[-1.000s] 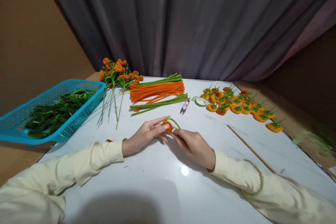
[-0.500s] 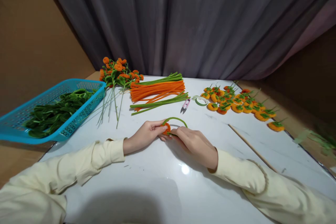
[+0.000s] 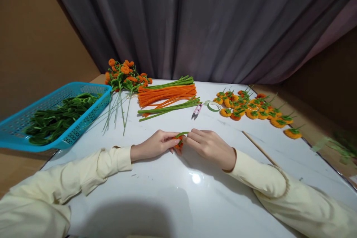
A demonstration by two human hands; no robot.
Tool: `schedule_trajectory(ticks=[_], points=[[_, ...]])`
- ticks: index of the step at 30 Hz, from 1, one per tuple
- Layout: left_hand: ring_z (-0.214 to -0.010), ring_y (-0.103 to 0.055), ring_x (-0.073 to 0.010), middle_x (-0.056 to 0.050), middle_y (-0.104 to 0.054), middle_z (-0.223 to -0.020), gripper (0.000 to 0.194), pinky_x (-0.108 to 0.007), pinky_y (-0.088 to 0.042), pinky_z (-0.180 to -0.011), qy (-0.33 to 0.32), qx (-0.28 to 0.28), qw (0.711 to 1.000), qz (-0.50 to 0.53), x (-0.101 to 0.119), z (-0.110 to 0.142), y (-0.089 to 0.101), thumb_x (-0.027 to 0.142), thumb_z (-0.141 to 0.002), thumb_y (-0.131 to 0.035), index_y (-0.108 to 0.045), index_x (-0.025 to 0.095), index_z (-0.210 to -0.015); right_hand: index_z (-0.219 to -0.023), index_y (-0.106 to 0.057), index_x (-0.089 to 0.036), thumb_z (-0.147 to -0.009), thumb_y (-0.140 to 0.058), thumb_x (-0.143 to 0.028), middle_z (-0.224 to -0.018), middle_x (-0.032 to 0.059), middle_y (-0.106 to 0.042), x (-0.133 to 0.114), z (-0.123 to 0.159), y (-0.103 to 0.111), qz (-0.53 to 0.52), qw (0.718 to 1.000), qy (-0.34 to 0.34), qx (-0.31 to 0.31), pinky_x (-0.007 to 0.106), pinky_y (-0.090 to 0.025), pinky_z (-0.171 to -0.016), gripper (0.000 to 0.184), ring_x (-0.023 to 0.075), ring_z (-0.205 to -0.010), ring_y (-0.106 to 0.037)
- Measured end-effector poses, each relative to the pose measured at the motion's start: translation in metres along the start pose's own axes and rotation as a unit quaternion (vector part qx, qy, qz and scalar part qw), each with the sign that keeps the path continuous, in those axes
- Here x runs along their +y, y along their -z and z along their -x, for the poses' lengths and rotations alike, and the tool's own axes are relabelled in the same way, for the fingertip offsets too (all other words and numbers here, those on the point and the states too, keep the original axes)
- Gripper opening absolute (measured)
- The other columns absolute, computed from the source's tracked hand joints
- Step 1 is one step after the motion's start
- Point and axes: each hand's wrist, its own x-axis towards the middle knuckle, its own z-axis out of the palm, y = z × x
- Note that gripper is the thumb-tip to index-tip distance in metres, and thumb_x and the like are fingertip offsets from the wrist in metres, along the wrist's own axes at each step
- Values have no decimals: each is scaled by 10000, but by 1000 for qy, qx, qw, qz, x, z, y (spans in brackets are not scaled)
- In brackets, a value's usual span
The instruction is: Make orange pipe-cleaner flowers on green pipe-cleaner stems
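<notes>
My left hand (image 3: 156,144) and my right hand (image 3: 208,144) meet at the middle of the white table (image 3: 156,200). Between their fingertips sits a small orange pipe-cleaner piece (image 3: 179,142) with a green pipe cleaner (image 3: 181,134) bent over it. The left hand pinches the orange piece. Fingers of the right hand are closed on the green pipe cleaner, pressing it down onto the piece. Both wrists rest on the tabletop.
A blue basket (image 3: 92,113) of green leaves stands at the left. Behind lie orange-flower stems (image 3: 122,78), a bundle of orange and green pipe cleaners (image 3: 167,96), snips (image 3: 196,111), a tape roll (image 3: 214,107), several finished orange pieces (image 3: 251,109) and a wooden stick (image 3: 259,148).
The green pipe cleaner stood in a tall arc over the orange piece; now it is pulled down tight against it. My right hand has turned over, knuckles up.
</notes>
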Motion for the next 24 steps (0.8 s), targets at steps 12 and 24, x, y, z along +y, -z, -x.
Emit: schedule_trajectory(ticks=[12,24], points=[[-601,-507,-106,-18,-658,-727,226,-201,-395,-568,-18,-15,991,-129,4,1,-1,211,-857,-443,-618,119,-965,-762,-538,-147,-973,-252,-155,-684,45,-551,-1,-2,-2,13,1000,-4,-26,272,-324,-542,356,149,-615,-473],[-491,-483,-78,3,-654,-603,365,-172,-375,-506,-51,16,985,-164,0,3,-4,132,-845,-413,-595,119,-1161,-902,-567,-157,-898,-423,-152,-771,45,-674,-10,2,-2,-195,962,-181,-55,226,-386,-533,144,133,-599,-591]])
